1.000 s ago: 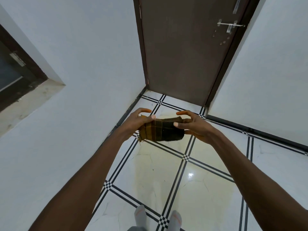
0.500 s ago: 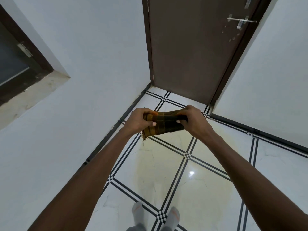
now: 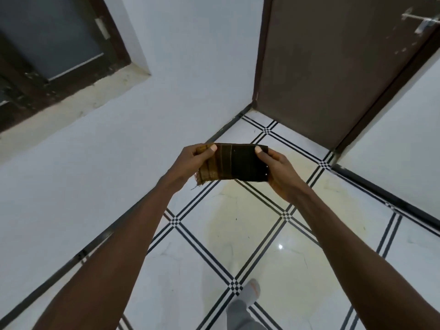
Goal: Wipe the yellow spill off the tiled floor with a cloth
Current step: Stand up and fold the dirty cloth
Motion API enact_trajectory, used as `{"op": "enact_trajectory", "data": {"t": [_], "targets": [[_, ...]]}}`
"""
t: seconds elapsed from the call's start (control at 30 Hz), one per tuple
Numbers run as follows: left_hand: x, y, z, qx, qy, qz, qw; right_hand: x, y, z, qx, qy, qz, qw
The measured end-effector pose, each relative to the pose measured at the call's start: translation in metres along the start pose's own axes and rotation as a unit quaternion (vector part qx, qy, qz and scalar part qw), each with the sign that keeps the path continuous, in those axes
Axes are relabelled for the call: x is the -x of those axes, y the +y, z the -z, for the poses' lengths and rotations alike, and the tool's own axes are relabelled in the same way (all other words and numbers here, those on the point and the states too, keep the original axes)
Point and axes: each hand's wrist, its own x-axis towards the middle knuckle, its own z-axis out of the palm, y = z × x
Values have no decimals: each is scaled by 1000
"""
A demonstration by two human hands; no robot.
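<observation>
Tiled floor, yellow spill | door ahead | both hands' fingers pinching cloth

Folded dark brown-mustard cloth held aloft; yellow spill across white tiled floor.

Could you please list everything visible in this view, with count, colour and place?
cloth: one, dark brown with yellow-brown stripes, folded, held up between both hands above the floor
yellow spill: one, pale yellow, spread over several tiles below the cloth
tiled floor: one, white tiles with black striped borders, lower centre
door: one, brown, shut, top right, with a metal latch
window: one, dark frame, top left in the wall
walls: two, white, left and right of the door
left hand: one, gripping the cloth's left end
right hand: one, gripping the cloth's right end
foot: one, in a grey sock, bottom centre
</observation>
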Motion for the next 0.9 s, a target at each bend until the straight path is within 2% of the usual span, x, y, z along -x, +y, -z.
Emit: {"op": "enact_trajectory", "data": {"t": [0.13,0.3,0.47,0.63,0.7,0.77,0.9], "targets": [[39,-36,39,27,73,54,996,8,13,-68,-1,-8,-18,1000],[136,-96,119,161,151,85,972,41,33,-172,21,-108,-53,993],[261,-136,199,239,242,103,935,83,54,-293,61,-178,-53,981],[404,-187,273,273,368,126,880,144,90,-433,105,-261,-73,957],[478,-215,296,287,436,118,845,182,111,-496,138,-323,-86,932],[510,-228,302,290,462,119,830,196,119,-522,151,-346,-89,922],[635,-271,318,318,564,135,750,262,160,-624,211,-450,-93,863]]}}
